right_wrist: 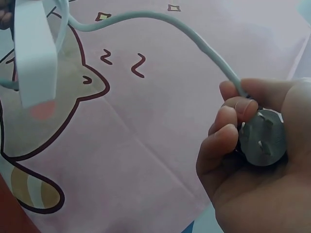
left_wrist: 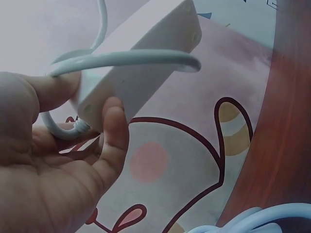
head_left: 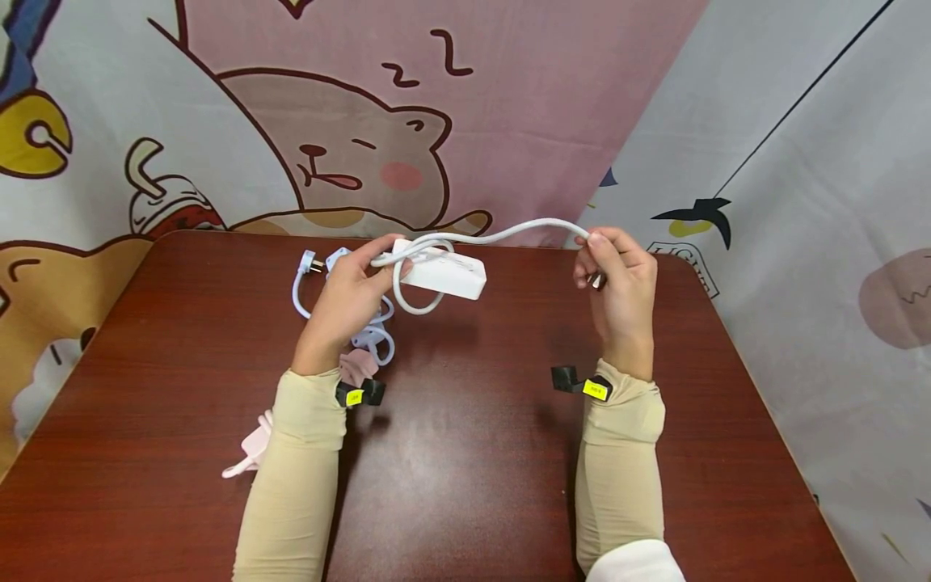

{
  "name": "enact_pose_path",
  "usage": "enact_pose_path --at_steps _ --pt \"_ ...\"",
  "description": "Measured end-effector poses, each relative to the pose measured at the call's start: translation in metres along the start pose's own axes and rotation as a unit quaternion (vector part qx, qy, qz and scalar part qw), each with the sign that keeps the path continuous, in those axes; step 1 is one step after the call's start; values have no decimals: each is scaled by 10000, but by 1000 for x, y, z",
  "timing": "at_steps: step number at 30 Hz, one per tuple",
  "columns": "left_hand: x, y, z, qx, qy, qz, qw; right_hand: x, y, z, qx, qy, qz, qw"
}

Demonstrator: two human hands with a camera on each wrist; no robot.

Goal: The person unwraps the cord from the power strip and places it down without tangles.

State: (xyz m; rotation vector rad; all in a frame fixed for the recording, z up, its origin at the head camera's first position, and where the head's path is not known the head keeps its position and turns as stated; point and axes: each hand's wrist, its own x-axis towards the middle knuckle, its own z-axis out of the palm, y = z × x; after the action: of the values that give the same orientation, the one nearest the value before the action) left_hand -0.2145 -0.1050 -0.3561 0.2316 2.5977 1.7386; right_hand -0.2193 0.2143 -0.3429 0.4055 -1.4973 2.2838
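Note:
My left hand [head_left: 347,293] grips one end of a white power strip [head_left: 454,276], raised over the far part of the table. Its white cord [head_left: 520,232] is looped around the strip, and part of a loop hangs below it. From there the cord arches across to my right hand [head_left: 622,279], where thumb and fingers pinch it just behind the plug. In the right wrist view the round plug [right_wrist: 263,140] lies against the curled fingers, its metal prongs facing the camera. The left wrist view shows the strip's underside, with thumb and fingers on either side of its end.
On the brown table [head_left: 451,453], a light blue cord with a plug [head_left: 308,262] lies behind and beside my left hand. A pink item [head_left: 360,365] sits near the left wrist, and a pale pink one [head_left: 256,444] lies left of the forearm. A printed cloth [head_left: 538,105] hangs behind the table.

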Motion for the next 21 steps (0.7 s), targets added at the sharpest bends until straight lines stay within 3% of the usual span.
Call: enact_pose_path --at_steps 8,12,15,18,21 --pt "1 -2 2 47 329 84 9994 -3 -4 -2 829 -697 -141 9940" --pt "1 -1 1 -56 524 -18 9986 -5 -7 -4 757 -1159 -58 9904" --pt "1 -1 -1 -239 576 -87 9980 -6 -8 -8 403 -1319 124 9904" --pt "0 0 -2 -456 532 -111 9975 -6 -7 -11 -413 -1189 240 9918" --pt "-1 0 -4 -689 432 -99 9966 -4 -5 -15 -1343 -975 264 9858"
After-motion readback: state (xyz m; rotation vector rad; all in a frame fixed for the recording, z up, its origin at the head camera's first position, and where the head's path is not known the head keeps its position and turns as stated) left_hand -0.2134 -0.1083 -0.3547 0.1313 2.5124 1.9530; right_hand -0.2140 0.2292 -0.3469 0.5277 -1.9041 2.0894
